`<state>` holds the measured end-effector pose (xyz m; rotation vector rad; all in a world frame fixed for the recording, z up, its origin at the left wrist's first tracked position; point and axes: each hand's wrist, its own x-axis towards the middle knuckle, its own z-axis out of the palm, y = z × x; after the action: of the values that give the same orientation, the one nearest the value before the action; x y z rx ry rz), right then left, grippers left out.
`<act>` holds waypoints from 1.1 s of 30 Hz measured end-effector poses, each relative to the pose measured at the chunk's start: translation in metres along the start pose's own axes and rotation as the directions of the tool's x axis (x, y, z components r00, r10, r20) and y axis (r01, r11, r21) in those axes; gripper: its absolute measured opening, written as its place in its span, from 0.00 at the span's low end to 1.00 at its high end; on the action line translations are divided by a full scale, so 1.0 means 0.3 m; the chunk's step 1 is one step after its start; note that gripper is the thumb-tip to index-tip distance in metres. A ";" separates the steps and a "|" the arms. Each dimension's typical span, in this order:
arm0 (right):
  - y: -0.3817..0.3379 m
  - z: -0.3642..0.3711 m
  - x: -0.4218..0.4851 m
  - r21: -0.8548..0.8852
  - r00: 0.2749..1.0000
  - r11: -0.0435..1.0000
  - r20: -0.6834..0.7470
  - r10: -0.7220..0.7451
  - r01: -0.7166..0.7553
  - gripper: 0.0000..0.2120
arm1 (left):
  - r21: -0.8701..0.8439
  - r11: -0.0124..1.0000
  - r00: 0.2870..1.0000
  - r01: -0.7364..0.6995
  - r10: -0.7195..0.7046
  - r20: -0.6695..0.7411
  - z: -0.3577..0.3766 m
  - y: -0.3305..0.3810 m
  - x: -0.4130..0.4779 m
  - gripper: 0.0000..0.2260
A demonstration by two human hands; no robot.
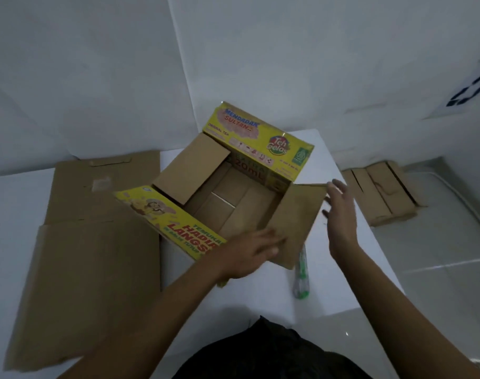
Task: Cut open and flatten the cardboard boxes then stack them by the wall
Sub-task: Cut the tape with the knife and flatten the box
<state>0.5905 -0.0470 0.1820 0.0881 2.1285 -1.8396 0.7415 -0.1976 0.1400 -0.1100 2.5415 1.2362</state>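
head | left hand (249,251) on box (233,192) flap | right hand (340,214) beside

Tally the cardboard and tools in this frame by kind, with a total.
Open yellow printed box on the white table: 1
Flattened brown cardboard sheet on the table, left: 1
Flattened cardboard stack on the floor by the wall (piece count unclear): 1
Green-handled cutter beside the box: 1
Total: 4

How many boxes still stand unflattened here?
1: the yellow printed box on the white table, between both hands. Others already lie flat left and on the floor right.
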 end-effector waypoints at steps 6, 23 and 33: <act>0.071 0.078 -0.109 -0.508 0.981 0.840 0.070 -0.180 0.191 0.24 | -0.018 1.000 0.997 -0.011 0.012 0.070 0.011 -0.092 0.016 0.22; 0.330 0.266 -0.235 -0.668 0.978 0.741 0.190 0.089 0.062 0.46 | 0.535 0.698 0.831 0.476 -0.157 -0.534 -0.306 -0.341 -0.145 0.33; 0.402 0.113 -0.263 -0.653 0.998 0.756 0.058 -0.018 0.051 0.28 | 0.020 0.765 0.681 0.644 -0.562 -0.469 -0.314 -0.542 -0.155 0.42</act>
<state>0.7029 -0.0470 0.0855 -0.1624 2.6168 -0.9874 0.7956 -0.3755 0.0863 -1.2214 2.5920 0.7495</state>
